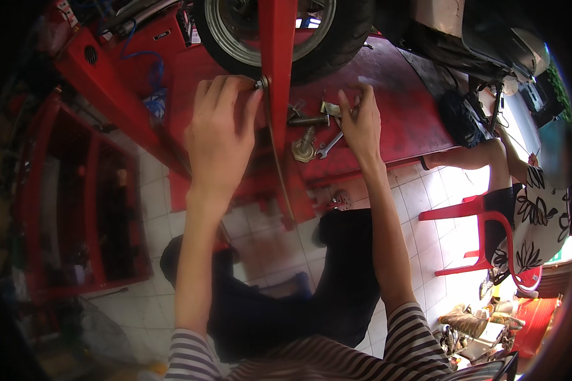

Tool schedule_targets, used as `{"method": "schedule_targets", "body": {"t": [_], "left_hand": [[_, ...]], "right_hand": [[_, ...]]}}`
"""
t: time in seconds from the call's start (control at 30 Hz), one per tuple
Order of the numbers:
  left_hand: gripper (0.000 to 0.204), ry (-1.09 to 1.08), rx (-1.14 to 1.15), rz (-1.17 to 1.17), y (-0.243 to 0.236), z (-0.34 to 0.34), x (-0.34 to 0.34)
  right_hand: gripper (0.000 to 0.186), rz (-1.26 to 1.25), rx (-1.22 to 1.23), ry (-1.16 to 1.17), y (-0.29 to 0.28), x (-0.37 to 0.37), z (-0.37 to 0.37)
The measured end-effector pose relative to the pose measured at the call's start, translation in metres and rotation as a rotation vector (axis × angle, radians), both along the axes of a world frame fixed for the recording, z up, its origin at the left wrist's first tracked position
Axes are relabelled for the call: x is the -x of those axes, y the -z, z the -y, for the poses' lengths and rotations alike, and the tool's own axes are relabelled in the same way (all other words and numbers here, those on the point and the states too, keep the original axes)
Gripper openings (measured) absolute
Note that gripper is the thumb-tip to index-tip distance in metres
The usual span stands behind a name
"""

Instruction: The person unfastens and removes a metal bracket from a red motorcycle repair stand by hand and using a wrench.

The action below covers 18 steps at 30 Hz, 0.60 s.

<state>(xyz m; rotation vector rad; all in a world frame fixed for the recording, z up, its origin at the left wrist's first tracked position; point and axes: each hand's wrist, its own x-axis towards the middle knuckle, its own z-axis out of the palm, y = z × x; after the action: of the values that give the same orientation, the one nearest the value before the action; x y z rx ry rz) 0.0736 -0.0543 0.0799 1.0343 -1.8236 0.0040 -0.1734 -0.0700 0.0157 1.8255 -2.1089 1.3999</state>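
Note:
My left hand (219,136) is raised to the red upright post (276,44). Its thumb and forefinger close round a small metal nut or bolt end (260,83) on the post's side. My right hand (361,124) hovers over the red bench (394,95), thumb and forefinger apart. A small pale, yellowish piece (330,108) shows beside its thumb, partly covered by the hand. Below it lies an open-ended wrench (330,145), next to a brass-coloured part with a round base (304,147). A dark metal cylinder (308,120) lies just beyond them.
A motorcycle wheel (343,44) stands behind the post. Slanting at left is a red beam (127,120), near a blue hose (156,73) and a red rack (57,209). Another person's leg (467,157) and a red plastic chair (461,209) are at right.

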Motion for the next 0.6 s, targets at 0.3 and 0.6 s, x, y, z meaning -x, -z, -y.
{"method": "schedule_targets", "body": {"t": [0.3,0.6], "left_hand": [[0.024,0.058,-0.078,-0.105,0.004,-0.003,0.003],[0.020,0.150,-0.151,-0.169,-0.002,0.003,0.004]], "right_hand": [[0.023,0.119,0.260,-0.223,-0.015,-0.074,0.003],[0.021,0.123,0.323,-0.216,-0.014,-0.079,0.012]]}}
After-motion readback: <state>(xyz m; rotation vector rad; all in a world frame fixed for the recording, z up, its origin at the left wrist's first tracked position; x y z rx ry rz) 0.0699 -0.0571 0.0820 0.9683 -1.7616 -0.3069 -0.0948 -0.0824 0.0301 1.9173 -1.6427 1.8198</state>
